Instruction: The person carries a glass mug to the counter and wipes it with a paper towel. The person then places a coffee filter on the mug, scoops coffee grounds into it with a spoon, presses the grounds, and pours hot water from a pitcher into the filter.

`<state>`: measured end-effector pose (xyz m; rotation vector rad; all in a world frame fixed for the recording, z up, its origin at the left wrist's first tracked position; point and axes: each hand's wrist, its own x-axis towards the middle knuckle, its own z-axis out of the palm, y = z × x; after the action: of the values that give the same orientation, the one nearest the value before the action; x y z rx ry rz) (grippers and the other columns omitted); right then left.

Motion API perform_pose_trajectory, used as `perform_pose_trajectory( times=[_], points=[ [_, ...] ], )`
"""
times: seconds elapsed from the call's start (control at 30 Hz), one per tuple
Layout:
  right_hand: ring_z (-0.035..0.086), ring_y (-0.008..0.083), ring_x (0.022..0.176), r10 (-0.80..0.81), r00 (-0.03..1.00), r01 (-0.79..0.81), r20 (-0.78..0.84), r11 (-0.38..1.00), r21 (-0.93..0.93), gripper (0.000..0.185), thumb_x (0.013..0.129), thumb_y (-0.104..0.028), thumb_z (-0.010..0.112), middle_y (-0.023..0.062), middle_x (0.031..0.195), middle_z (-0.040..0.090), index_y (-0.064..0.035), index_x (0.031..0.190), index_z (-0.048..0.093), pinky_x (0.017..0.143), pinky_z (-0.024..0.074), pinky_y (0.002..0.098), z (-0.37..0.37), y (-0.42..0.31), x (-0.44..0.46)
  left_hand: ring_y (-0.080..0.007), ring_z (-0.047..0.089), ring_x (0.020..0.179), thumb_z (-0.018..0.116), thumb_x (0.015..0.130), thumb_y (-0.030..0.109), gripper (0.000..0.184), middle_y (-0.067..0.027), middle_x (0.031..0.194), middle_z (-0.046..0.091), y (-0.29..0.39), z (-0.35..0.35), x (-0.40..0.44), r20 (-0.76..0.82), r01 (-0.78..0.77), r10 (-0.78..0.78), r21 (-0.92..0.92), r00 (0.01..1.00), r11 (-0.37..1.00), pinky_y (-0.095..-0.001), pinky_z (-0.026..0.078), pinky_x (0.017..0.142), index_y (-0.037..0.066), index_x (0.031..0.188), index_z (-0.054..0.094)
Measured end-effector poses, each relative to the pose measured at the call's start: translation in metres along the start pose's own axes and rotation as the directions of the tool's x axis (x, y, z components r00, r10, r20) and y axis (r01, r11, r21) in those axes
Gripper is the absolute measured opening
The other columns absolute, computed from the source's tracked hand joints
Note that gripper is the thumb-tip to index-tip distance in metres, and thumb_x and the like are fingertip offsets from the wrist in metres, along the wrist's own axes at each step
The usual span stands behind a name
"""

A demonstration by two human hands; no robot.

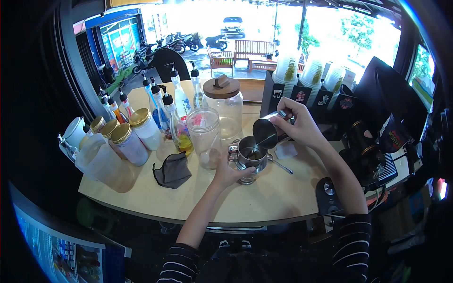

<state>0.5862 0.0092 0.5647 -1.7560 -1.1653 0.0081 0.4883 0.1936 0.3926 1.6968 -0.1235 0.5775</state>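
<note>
In the head view, my right hand (297,123) grips a small metal pitcher (265,133), tilted with its dark mouth facing down to the left. It is held just above a shiny metal cup (245,162) on the tabletop. My left hand (227,173) is closed around the near left side of that cup, thumb toward its front. Something dark shows inside the cup, but I cannot make out how much. A metal handle, like a spoon's (282,166), sticks out right of the cup. A clear open jar (204,137) stands just left of it.
A wood-lidded glass jar (230,113) stands behind. Pump bottles (181,101), gold-lidded jars (147,129), a plastic jug (101,162) and a grey face mask (172,170) are at left. Stacked plastic cups (287,68) fill a black holder (302,96); a knobbed device (329,188) sits right.
</note>
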Motion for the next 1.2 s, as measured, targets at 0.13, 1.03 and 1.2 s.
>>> perform_pose_trajectory(
  times=[0.13,1.03,1.2],
  points=[
    [0.052,0.0021,0.057,-0.036,0.999,0.038,0.027,0.995,-0.096,0.023,0.087,-0.009,0.063,-0.0027,0.061,0.043,-0.0018,0.08,0.042,0.047,0.047,0.0199,0.001,-0.004,0.003,-0.0214,0.056,0.108,0.089,0.059,0.027,0.079,-0.0127,0.114,0.058,0.006,-0.001,0.0,0.016,0.02,-0.02,0.038,1.0,0.999,-0.0364,0.042,0.096,-0.001,0.119,0.046],
    [0.044,0.0042,0.057,-0.033,0.999,0.035,0.014,0.985,-0.168,0.026,0.084,-0.01,0.066,-0.0015,0.063,0.04,-0.0015,0.079,0.042,0.05,0.041,0.0229,-0.005,-0.012,-0.001,-0.0209,0.059,0.106,0.087,0.059,0.027,0.08,-0.0121,0.113,0.06,-0.002,0.001,-0.001,-0.019,-0.026,0.027,0.023,0.999,0.999,-0.0358,0.046,0.095,0.001,0.124,0.048],
    [0.051,0.0024,0.055,-0.033,0.999,0.04,0.038,0.98,-0.195,0.025,0.086,-0.008,0.063,-0.0036,0.061,0.039,-0.001,0.078,0.04,0.047,0.0471,0.0216,-0.007,-0.016,-0.001,-0.0211,0.059,0.107,0.087,0.059,0.028,0.081,-0.0122,0.114,0.06,-0.004,0.001,0.0,-0.017,-0.043,0.043,0.001,0.999,0.999,-0.0364,0.045,0.097,0.001,0.124,0.047]
  ],
)
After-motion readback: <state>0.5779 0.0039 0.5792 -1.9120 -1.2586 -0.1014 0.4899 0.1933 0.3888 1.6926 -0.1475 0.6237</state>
